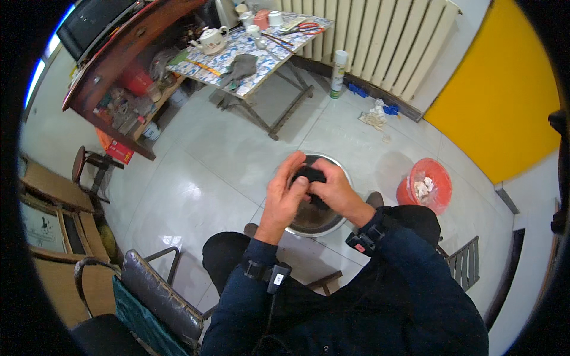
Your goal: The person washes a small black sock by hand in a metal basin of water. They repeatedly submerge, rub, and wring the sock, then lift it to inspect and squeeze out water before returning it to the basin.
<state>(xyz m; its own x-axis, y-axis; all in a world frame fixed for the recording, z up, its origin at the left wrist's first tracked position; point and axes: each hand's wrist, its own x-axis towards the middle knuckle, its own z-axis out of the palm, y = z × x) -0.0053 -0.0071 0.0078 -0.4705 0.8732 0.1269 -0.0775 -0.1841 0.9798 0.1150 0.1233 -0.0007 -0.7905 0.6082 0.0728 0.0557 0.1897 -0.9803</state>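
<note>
Both of my hands grip a dark, bunched cloth-like item (pixel 317 175) above a round metal basin (pixel 345 168) on the floor. My left hand (pixel 285 191) holds its left side, thumb on top. My right hand (pixel 336 189) pinches it from the right, and part of the dark item hangs below the fingers. Brownish, murky liquid (pixel 311 219) shows inside the basin. What the item is exactly cannot be told, since the fingers cover much of it. The basin stands between my two feet.
A red plastic bucket (pixel 403 193) with crumpled tissue stands right of the basin. Ahead is a low folding table (pixel 267 66) with a teapot (pixel 212 41), cups and scissors (pixel 307 29). A spray can (pixel 338 73) stands by the radiator (pixel 378 44). An armchair (pixel 162 296) is behind left.
</note>
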